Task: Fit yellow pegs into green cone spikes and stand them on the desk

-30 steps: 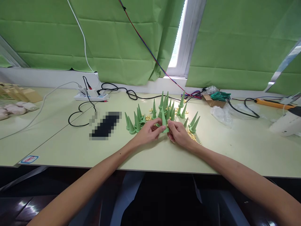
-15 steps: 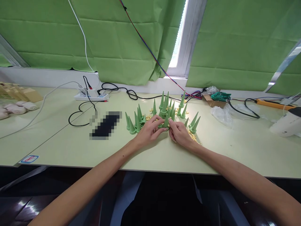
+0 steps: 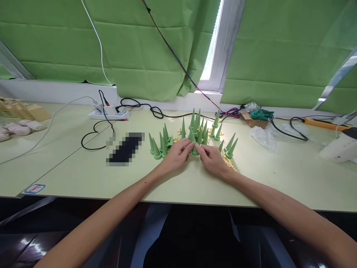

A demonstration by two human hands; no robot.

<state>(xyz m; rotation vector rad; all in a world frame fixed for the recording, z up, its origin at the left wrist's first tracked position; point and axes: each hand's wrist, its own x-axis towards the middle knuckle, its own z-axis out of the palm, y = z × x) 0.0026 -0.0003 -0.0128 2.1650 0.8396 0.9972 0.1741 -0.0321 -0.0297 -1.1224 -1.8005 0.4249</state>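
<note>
Between my two hands stands a green cone (image 3: 194,149), point up, near the table's middle. My left hand (image 3: 179,153) has its fingers and thumb pressed on the cone's left side. From the right, my right hand (image 3: 211,158) pinches at the cone's base; any small piece between its fingertips is hidden. Several more green cones (image 3: 157,150) stand to the left, behind and to the right. Small yellow pieces (image 3: 228,161) lie in a pile beside my right wrist, and others (image 3: 175,139) show behind my left hand.
A power strip (image 3: 108,112) with black cables sits back left, above a pixelated dark object (image 3: 126,149). Back right are a cardboard box (image 3: 253,121), plastic wrap (image 3: 263,137) and a white device (image 3: 338,147). Pale pieces (image 3: 19,128) lie far left.
The cone between my hands has shifted slightly left and tilts less out of view. My left fingers have drawn in, and my right fingertips have moved left to its base.
</note>
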